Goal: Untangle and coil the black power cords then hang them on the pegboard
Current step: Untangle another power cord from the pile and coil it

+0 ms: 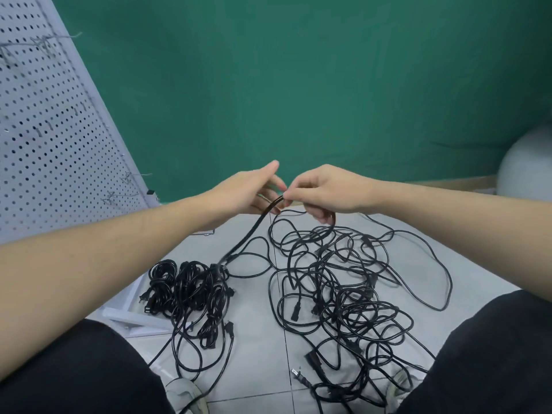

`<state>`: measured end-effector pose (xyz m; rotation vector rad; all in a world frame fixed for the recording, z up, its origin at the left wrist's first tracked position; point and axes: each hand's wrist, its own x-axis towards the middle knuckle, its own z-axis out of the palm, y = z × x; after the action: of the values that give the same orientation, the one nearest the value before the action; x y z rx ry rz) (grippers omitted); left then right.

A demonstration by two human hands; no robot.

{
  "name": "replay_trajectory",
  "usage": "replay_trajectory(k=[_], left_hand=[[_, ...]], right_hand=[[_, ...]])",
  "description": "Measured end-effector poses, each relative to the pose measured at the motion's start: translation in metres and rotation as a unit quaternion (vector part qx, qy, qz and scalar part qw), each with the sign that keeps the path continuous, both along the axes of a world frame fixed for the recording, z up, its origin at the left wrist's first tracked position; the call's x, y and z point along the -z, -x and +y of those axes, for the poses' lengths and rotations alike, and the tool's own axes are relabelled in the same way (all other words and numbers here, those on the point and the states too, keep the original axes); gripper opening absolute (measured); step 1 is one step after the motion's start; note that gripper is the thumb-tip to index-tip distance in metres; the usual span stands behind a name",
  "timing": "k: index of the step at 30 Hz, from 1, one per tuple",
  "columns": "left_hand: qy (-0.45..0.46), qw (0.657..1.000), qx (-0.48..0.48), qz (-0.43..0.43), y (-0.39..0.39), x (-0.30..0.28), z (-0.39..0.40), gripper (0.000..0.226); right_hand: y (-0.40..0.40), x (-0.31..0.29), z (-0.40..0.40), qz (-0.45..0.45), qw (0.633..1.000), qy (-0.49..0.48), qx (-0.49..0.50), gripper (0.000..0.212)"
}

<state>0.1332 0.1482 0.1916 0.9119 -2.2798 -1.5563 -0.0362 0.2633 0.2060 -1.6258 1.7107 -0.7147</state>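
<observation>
A big loose tangle of black power cords (337,291) lies on the tiled floor between my knees. To its left sits a denser heap of partly coiled cords (191,288). One taut black cord (254,228) rises from that heap to my hands. My right hand (325,189) pinches its top end, and a loop hangs from under the fingers. My left hand (251,189) touches the same cord just beside it, fingers fairly straight. The white pegboard (50,130) with wire hooks leans at the left.
A green backdrop (298,85) hangs behind the floor. A grey ball (528,162) sits at the right edge. White frame bars (125,318) of the pegboard stand lie by my left knee. My shoes (188,395) show at the bottom.
</observation>
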Motion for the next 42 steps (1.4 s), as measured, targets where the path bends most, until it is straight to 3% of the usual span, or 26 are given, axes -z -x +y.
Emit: replay_trajectory(k=[4,7,9,12,16,18,21,23,27,30,32,36,40,42], left_hand=[[0.000,0.995,0.053,-0.084,0.009,-0.006,0.020,0.058],[0.121,0.983,0.063,-0.124,0.009,-0.011,0.028,0.055],[0.143,0.986,0.031,-0.078,0.010,-0.016,0.028,0.057],[0.100,0.994,-0.005,0.037,0.009,-0.024,0.023,0.063],[0.051,0.989,-0.027,0.138,0.003,-0.025,0.015,0.060],[0.020,0.986,-0.032,0.160,0.000,-0.024,0.010,0.058],[-0.015,0.979,-0.045,0.200,-0.005,-0.029,0.003,0.060],[-0.005,0.975,-0.056,0.216,-0.010,-0.031,-0.006,0.060],[0.049,0.987,-0.067,0.141,-0.027,-0.019,-0.028,0.055],[0.118,0.991,-0.063,-0.017,-0.046,0.000,-0.045,0.045],[0.085,0.991,-0.028,-0.097,-0.055,0.017,-0.051,0.040],[0.019,0.988,-0.002,-0.155,-0.054,0.028,-0.047,0.052],[-0.065,0.995,0.002,-0.078,-0.025,0.007,-0.019,0.068],[-0.094,0.994,0.022,-0.042,-0.010,-0.005,-0.004,0.063]], right_hand=[[-0.005,0.003,0.000,0.048,0.998,-0.015,-0.028,0.024],[0.002,0.002,0.004,0.031,0.997,-0.045,-0.050,0.018],[0.010,0.008,0.005,0.011,0.997,-0.057,-0.049,0.032],[0.020,0.025,0.002,-0.011,0.996,-0.075,-0.040,0.052],[0.023,0.023,0.002,-0.017,0.998,-0.037,-0.043,0.030],[0.023,0.018,0.003,0.032,0.998,-0.018,-0.048,0.020],[0.033,0.026,0.002,0.156,0.985,-0.035,-0.061,0.026],[0.042,0.030,0.004,0.163,0.984,-0.061,-0.034,0.033],[0.064,0.025,0.015,-0.043,0.996,-0.075,0.024,0.030],[0.068,0.022,0.015,-0.170,0.982,-0.019,0.074,0.028],[0.061,0.018,0.011,-0.207,0.971,0.044,0.107,0.030],[0.030,0.006,0.002,-0.158,0.982,0.077,0.065,0.028],[-0.001,0.003,-0.003,-0.031,0.996,0.084,0.017,0.028],[-0.010,0.003,-0.005,0.041,0.996,0.073,-0.021,0.028]])
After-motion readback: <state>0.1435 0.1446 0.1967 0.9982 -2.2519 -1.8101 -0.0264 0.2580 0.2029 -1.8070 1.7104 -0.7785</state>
